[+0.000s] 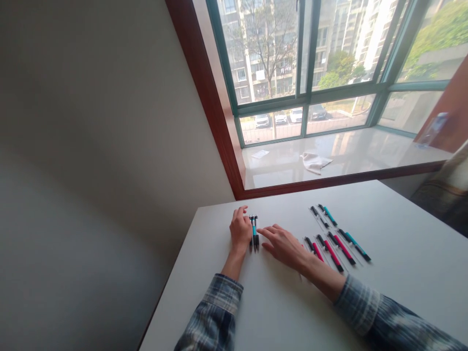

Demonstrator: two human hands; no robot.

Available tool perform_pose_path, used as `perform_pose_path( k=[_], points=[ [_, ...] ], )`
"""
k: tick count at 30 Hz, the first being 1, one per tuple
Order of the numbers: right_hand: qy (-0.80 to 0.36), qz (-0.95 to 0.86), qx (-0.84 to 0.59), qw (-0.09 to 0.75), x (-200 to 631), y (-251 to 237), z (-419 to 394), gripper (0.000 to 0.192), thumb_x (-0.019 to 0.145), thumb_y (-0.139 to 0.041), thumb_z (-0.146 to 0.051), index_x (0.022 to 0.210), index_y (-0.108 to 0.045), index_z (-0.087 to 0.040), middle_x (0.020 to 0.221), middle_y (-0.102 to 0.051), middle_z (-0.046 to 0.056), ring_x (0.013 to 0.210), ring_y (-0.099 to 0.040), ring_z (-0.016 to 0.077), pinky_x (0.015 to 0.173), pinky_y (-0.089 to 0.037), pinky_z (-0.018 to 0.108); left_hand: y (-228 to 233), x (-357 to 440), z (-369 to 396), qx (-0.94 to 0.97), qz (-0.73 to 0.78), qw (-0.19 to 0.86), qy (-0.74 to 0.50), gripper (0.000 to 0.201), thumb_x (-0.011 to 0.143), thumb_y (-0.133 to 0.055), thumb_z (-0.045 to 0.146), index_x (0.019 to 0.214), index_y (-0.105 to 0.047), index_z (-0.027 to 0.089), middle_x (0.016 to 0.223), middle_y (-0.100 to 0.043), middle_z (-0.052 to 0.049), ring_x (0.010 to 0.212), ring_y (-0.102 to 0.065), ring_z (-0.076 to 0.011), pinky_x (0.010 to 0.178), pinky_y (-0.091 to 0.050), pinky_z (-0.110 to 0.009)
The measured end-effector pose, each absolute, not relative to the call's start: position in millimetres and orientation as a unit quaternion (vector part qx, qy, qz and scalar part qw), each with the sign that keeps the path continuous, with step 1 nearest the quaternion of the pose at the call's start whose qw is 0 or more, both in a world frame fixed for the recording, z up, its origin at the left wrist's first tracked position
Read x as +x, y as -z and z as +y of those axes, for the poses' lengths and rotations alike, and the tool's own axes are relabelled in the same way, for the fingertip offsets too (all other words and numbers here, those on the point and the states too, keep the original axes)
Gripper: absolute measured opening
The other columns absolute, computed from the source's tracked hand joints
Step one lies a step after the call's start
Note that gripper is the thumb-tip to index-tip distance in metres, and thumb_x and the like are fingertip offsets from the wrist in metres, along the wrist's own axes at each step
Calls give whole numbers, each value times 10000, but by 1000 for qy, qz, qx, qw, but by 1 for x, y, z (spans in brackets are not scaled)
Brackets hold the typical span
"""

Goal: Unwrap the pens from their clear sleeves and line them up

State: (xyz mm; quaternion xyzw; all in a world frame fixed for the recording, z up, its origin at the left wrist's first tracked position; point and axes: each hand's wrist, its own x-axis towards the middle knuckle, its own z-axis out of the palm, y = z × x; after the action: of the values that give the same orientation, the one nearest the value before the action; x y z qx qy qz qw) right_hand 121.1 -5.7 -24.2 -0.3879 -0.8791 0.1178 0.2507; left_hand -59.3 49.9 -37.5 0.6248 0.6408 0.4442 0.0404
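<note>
On the white table (383,292), my left hand (240,230) rests with its fingers against a small bunch of pens (254,232), black with teal grips, lying side by side. My right hand (283,243) lies flat just right of that bunch, its index finger pointing at the pens and nearly touching them. Neither hand lifts anything. To the right lie more pens: pink and black pens (331,249) in a row, a teal one (357,245) beside them, and teal and clear ones (323,215) farther back.
The table stands under a bay window with a glossy white sill (347,156) holding a crumpled cloth (314,162) and a paper scrap (260,154). A grey wall runs along the left. Something dark (438,200) sits beyond the table's right edge.
</note>
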Motion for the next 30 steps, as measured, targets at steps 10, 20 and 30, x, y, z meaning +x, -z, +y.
perform_pose_path(
  k=[10, 20, 30],
  points=[
    [-105, -888, -409, 185, 136, 16, 3, 508, 962, -535, -140, 1467, -488, -129, 1337, -647, 157, 1151, -597, 305, 969, -520, 442, 33, -53, 61, 607, 658, 21, -445, 380, 877, -418, 63, 1114, -675, 210, 1026, -696, -57, 930, -666, -208, 840, -512, -319],
    [-130, -888, -399, 191, 149, 13, -1, 504, 958, -533, -153, 1459, -489, -166, 1363, -640, 132, 1187, -595, 284, 991, -497, 415, 28, -52, 45, 589, 641, 25, -491, 342, 899, -433, 110, 1102, -692, 204, 1001, -690, -54, 825, -636, -176, 746, -509, -280],
    [-118, -897, -386, 180, 148, 3, -9, 446, 948, -581, -135, 1390, -539, -184, 1253, -695, 124, 1126, -650, 274, 947, -525, 404, 38, -65, 42, 541, 660, 102, -511, 307, 881, -449, 179, 1039, -710, 213, 912, -708, -27, 702, -629, -159, 675, -484, -265]
  ],
)
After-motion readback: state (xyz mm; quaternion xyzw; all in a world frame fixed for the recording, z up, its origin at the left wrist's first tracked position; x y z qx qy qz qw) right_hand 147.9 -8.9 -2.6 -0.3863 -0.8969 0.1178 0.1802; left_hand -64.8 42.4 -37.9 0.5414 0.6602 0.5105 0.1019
